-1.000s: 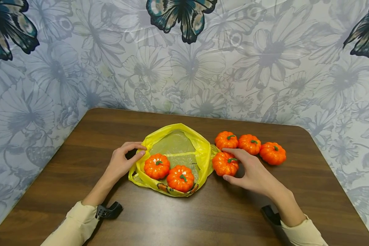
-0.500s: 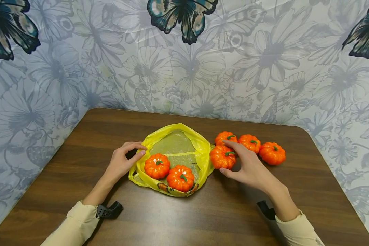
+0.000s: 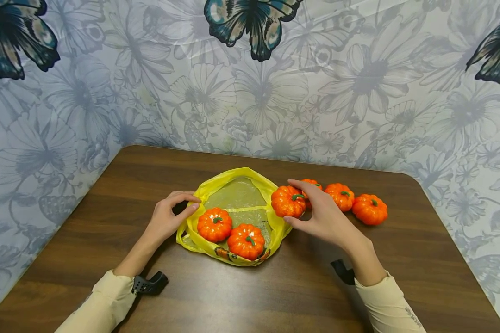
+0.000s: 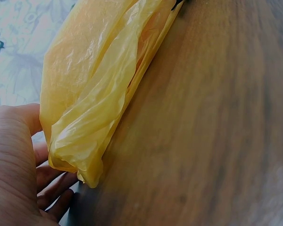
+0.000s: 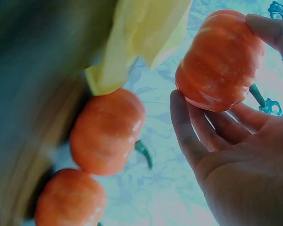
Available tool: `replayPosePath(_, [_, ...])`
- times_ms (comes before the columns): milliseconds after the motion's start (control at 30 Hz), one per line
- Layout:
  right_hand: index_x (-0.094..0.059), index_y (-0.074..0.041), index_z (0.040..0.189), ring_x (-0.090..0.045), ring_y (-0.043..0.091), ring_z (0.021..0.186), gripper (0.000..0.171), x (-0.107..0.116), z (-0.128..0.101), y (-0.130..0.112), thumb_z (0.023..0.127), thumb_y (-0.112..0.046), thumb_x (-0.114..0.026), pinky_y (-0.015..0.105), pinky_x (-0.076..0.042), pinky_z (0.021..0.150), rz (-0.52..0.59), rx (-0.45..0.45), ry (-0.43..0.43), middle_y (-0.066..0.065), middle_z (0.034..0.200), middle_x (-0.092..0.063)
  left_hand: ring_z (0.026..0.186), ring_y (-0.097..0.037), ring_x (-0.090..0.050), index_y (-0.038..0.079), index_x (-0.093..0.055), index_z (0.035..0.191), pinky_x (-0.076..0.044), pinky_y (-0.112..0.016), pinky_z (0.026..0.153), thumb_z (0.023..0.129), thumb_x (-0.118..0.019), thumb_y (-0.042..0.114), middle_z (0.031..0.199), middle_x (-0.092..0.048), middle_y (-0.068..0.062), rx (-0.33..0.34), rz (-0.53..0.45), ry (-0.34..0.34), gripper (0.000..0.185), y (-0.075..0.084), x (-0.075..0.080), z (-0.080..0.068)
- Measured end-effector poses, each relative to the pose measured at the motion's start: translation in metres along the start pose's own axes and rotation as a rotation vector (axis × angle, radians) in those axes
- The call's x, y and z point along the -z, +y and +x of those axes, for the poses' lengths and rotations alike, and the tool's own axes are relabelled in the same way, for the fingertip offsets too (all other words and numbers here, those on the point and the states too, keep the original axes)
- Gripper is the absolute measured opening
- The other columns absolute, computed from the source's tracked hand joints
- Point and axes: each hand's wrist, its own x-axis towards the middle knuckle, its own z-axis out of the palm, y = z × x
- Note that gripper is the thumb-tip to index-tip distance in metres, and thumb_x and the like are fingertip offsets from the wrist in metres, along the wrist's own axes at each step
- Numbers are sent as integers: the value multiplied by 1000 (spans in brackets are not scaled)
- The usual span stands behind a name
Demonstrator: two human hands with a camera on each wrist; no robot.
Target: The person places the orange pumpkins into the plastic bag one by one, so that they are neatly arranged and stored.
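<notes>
Right hand point(image 3: 322, 217), grip pinching a toy pumpkin point(image 3: 288, 201), has lifted it off the counter point(image 3: 275, 296) toward the yellow bag point(image 3: 237, 192) at 9 o'clock; left hand point(image 3: 166, 218) pinches the rim open.

Head view high, facing table point(image 3: 250, 296); wrist views close.

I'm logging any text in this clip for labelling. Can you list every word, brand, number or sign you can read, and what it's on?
None can be read.
The yellow plastic bag has a dark-and-orange print on its near edge; no letters can be made out.
The right sleeve bears a faint mark, too small to read.
The pumpkins show no labels, including the one held by the right hand.
</notes>
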Motion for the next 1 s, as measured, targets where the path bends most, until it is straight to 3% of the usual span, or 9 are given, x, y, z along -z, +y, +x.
replayPosePath(467, [-49, -13, 153, -55, 26, 136, 80, -7, 34, -19, 87, -40, -85, 50, -45, 114, -4, 16, -3, 5, 149, -57, 129, -29, -61, 17, -81, 111, -41, -58, 115, 98, -78, 26, 133, -72, -9, -22, -17, 16, 16, 3, 0, 0])
replayPosePath(1000, [-50, -13, 154, -61, 23, 128, 79, -10, 64, -38, 88, -38, -86, 45, -54, 106, 57, 75, 44, 5, 146, -60, 131, -30, -60, 18, -80, 112, -40, -60, 116, 98, -77, 28, 135, -71, -8, -2, -1, 3, 17, 2, 1, -1])
